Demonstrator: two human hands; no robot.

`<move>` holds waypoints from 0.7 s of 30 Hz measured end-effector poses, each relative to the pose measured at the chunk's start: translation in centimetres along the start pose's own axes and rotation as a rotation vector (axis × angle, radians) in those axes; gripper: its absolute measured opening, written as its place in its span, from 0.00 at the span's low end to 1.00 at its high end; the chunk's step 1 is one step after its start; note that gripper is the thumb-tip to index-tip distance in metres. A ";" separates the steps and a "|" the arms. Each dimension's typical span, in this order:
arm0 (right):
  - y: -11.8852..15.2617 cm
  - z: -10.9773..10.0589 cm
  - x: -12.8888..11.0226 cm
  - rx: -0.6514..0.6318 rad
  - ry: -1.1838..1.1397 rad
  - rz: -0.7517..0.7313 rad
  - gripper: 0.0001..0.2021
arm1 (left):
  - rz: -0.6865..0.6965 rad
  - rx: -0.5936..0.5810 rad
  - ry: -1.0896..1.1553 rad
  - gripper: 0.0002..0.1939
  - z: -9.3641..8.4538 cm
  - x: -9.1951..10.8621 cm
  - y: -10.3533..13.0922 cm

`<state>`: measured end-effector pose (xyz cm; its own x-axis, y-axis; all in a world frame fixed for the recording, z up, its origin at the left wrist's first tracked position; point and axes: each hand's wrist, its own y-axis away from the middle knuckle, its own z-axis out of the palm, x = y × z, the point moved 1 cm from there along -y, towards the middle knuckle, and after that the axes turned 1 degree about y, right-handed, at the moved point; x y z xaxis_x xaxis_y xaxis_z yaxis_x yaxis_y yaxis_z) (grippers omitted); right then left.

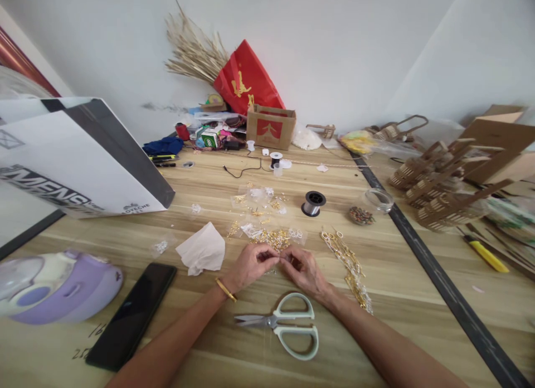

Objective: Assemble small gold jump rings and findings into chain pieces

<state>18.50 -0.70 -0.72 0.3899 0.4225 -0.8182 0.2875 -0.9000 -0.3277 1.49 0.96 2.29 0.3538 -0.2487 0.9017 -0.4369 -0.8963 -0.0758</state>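
My left hand (256, 263), with a gold bangle (226, 289) on its wrist, is closed in a pinch at the middle of the table. Fingertip to fingertip with it, my right hand (304, 269) pinches too. Whatever lies between the fingers is too small to make out. Just beyond the hands spreads a pile of gold and clear beads (273, 237) on small plastic bags. Scissors (280, 324) with pale green handles lie near my forearms, blades pointing left. To the right of my right hand rest strung gold and white bead chains (346, 260).
A spool of wire (313, 203) and a glass jar (378, 200) with beads beside it stand beyond. Leftward are a tissue (203, 248), a black phone (132, 315), a purple device (67, 287) and a large white box (79, 159). Small woven baskets (443, 182) and a yellow cutter (486, 253) sit right.
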 end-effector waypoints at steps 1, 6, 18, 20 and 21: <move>0.0 0.0 0.0 -0.002 -0.001 -0.003 0.08 | 0.008 -0.003 -0.010 0.07 0.0 0.2 0.0; 0.0 0.0 -0.1 -0.018 -0.017 0.001 0.07 | 0.027 0.000 -0.045 0.07 0.0 0.3 0.0; 0.0 -0.2 -0.3 -0.043 -0.037 0.016 0.08 | 0.024 -0.050 0.007 0.11 -0.1 -0.2 0.0; -0.1 -0.3 -0.3 -0.038 -0.035 0.013 0.09 | 0.023 -0.053 0.024 0.11 -0.1 -0.3 0.0; -0.1 -0.3 -0.3 -0.035 -0.034 0.011 0.10 | 0.020 -0.053 0.033 0.11 -0.1 -0.4 0.0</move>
<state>18.61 -0.73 -0.27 0.3633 0.4084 -0.8374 0.3141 -0.8999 -0.3026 1.31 1.09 1.95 0.3179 -0.2532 0.9137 -0.4867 -0.8706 -0.0719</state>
